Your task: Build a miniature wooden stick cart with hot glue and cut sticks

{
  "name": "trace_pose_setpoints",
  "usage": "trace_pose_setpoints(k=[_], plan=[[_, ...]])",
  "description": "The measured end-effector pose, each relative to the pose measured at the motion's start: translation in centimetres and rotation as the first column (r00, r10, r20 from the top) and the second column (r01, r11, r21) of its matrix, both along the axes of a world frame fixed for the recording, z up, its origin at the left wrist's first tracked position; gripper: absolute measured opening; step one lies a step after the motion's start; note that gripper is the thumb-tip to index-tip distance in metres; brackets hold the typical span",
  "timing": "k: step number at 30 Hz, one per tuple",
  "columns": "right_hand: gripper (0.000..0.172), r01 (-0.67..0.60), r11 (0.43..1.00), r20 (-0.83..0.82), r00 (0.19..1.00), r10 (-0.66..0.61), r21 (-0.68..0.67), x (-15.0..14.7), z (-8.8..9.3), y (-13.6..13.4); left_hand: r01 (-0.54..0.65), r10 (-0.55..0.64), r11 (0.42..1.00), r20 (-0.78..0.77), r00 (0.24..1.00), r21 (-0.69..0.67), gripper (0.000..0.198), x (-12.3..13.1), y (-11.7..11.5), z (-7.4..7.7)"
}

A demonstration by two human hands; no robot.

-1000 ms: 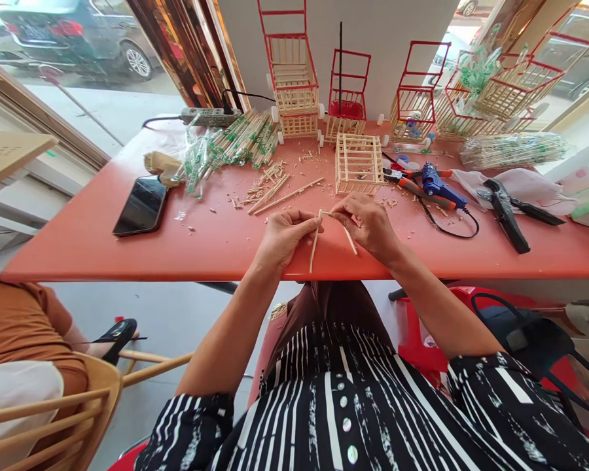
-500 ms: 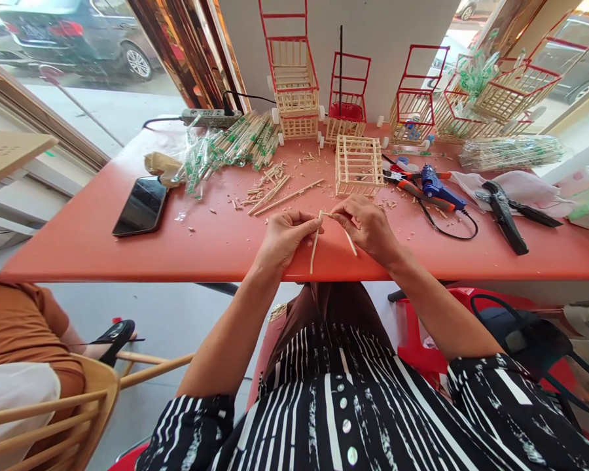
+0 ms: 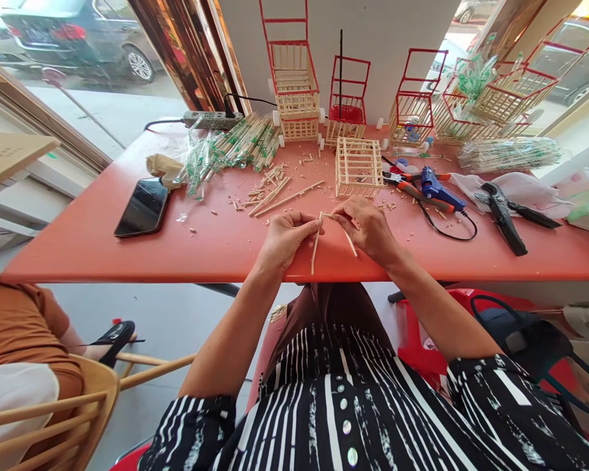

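Wooden and probably light, stiff but easily snapped, pinched as thin sticks (image 3: 315,252) between thumb and fingers of left hand (image 3: 287,238) and right hand (image 3: 366,224) near the front edge of the red table (image 3: 201,256), best held gently by the upper ends

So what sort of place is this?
Probably a small craft workspace beside a window, perhaps in a shop. The red table holds bundles of wrapped sticks, little stick-built carts with red handles, and what looks like a blue glue gun.
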State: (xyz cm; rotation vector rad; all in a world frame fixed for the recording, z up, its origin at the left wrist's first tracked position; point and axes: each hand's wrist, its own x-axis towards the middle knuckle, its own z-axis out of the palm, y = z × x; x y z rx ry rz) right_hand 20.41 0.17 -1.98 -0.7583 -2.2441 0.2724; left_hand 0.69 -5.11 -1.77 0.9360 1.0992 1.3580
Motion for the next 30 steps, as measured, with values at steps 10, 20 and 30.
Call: trace_pose_setpoints(k=[10,20,30], plan=[[0.018,0.004,1.000,0.004,1.000,-0.004,-0.004,0.00,0.03,0.01,0.007,-0.007,1.000,-0.003,1.000,-0.004,0.023,-0.04,-0.04,-0.07],[0.020,0.002,1.000,0.020,1.000,-0.002,-0.007,0.04,0.16,-0.13,0.016,-0.016,1.000,-0.017,1.000,-0.012,0.023,-0.07,-0.05,-0.01],[0.023,0.010,1.000,0.022,1.000,-0.010,-0.006,0.06,-0.12,0.05,0.017,-0.018,1.000,-0.013,1.000,-0.011,0.020,-0.01,-0.08,0.09]])
